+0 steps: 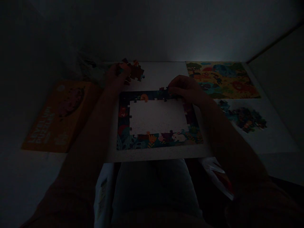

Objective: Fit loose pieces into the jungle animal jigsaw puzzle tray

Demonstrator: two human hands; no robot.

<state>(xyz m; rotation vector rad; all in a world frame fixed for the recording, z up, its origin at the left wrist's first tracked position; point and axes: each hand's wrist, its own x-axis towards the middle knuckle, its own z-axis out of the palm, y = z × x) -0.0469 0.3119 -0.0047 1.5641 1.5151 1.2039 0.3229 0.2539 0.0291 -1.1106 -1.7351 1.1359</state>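
Note:
The scene is very dark. A puzzle border [122, 126], joined into a rectangle, lies on a pale board [156, 155] with bare surface inside it. At its far edge my right hand [186, 88] pinches a dark puzzle piece [163, 92], which touches or overlaps the border's top side; I cannot tell whether it is seated. My left hand [117, 77] is beyond the far left corner, its fingers closed around several brown and orange puzzle pieces [136, 72]. Some of those pieces stick out to the right of the fingers.
An orange puzzle box [55, 117] lies at the left. A colourful animal picture [223, 79] is at the far right, with a pile of loose puzzle pieces [248, 118] nearer. Clear plastic [89, 60] sits at the back left, by the wall.

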